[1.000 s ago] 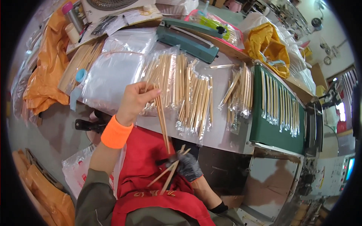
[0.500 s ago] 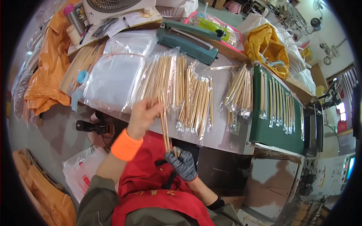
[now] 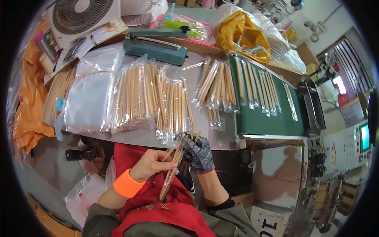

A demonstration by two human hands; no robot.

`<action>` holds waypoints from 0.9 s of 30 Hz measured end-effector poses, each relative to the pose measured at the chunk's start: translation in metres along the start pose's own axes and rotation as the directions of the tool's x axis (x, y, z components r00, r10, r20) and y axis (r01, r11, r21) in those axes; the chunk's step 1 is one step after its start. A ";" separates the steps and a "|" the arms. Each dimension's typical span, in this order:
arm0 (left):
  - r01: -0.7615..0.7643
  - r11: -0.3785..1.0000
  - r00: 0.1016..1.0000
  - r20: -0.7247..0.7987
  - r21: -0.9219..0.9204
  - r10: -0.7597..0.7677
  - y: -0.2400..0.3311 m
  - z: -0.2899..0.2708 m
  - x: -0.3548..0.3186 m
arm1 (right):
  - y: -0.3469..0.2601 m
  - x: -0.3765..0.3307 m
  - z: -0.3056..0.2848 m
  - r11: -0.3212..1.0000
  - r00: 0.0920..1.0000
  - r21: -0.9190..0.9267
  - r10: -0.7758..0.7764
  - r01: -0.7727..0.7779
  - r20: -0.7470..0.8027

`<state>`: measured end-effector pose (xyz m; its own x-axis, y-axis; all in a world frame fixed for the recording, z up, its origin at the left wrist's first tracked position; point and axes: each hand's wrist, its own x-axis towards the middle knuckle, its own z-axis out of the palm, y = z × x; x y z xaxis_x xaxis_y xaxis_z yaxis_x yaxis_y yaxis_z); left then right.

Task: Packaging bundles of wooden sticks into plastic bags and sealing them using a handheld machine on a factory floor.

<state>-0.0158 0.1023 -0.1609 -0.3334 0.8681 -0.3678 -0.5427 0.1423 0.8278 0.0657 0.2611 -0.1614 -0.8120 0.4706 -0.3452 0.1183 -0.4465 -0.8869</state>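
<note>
In front of my red apron, my left hand (image 3: pixel 153 162), bare with an orange wristband, pinches a few thin wooden chopsticks (image 3: pixel 170 178), slanted and partly in clear plastic. My right hand (image 3: pixel 198 154), in a grey knitted glove, is closed round chopsticks at their upper end, some tips poking out above its fingers. Just beyond the hands, a pile of chopsticks in clear sleeves (image 3: pixel 173 104) covers the table (image 3: pixel 219 143). To its left lies a wider bundle of sleeved chopsticks (image 3: pixel 132 93), beside a stack of clear plastic bags (image 3: pixel 92 94).
Further right, more sleeved chopsticks (image 3: pixel 217 85) lie by a green conveyor belt (image 3: pixel 268 124) carrying spaced packets. A teal bag sealer (image 3: pixel 156 51) stands at the back. A fan (image 3: pixel 81 14) is far left, a control panel with a screen (image 3: pixel 364 136) far right.
My left hand has come down toward my apron and now meets the right hand at the chopsticks. The right hand has risen to the table's edge. The view has swung right.
</note>
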 end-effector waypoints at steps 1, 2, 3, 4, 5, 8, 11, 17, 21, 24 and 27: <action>0.023 1.000 1.000 0.016 -0.011 -0.023 -0.002 0.005 0.006 | -0.003 0.000 -0.006 1.000 1.000 0.003 -0.016 0.016 -0.024; 0.023 0.999 1.000 0.020 0.033 -0.023 -0.002 0.009 0.009 | -0.007 0.000 -0.013 0.997 0.992 0.058 -0.047 0.054 -0.117; 0.023 0.997 0.999 0.028 0.077 -0.025 -0.003 0.010 0.012 | -0.011 0.000 -0.022 0.989 0.974 0.109 -0.072 0.097 -0.214; -0.044 0.991 0.997 0.068 0.124 0.035 -0.018 0.010 0.017 | -0.021 0.001 -0.038 0.978 0.928 0.159 -0.069 0.136 -0.365; 0.039 0.996 0.989 0.142 0.085 -0.051 -0.002 0.024 0.008 | -0.031 -0.002 -0.061 0.931 0.840 0.112 -0.255 0.347 -0.478; 0.099 0.994 0.992 0.080 0.039 -0.102 -0.019 0.024 0.009 | -0.050 -0.025 -0.142 0.792 0.590 -0.017 -0.469 0.610 -0.657; 0.052 0.991 0.998 -0.032 -0.123 -0.057 -0.032 0.016 0.019 | -0.063 -0.060 -0.190 0.787 0.418 -0.232 -0.522 0.572 -0.743; 0.026 0.996 0.996 0.086 -0.081 -0.019 -0.042 0.093 0.053 | -0.068 -0.158 -0.265 0.690 0.585 0.215 -0.359 0.691 -0.727; 0.044 0.999 0.998 0.055 -0.003 -0.044 -0.053 0.107 0.067 | -0.083 -0.214 -0.304 0.868 0.319 -0.415 -0.489 0.274 -0.812; 0.030 0.999 0.996 0.085 0.041 -0.034 -0.061 0.116 0.063 | -0.105 -0.277 -0.386 -0.121 0.204 -0.760 -0.979 -0.638 -0.015; 0.012 0.992 0.994 0.106 0.127 -0.026 -0.073 0.117 0.066 | -0.111 -0.362 -0.502 -0.217 0.332 -0.453 -0.923 -0.865 -0.192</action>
<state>0.0916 0.2049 -0.1959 -0.2357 0.9096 -0.3421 -0.4445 0.2121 0.8703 0.6331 0.5224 -0.0918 -0.2688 0.7150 0.6454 0.9355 0.0344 0.3516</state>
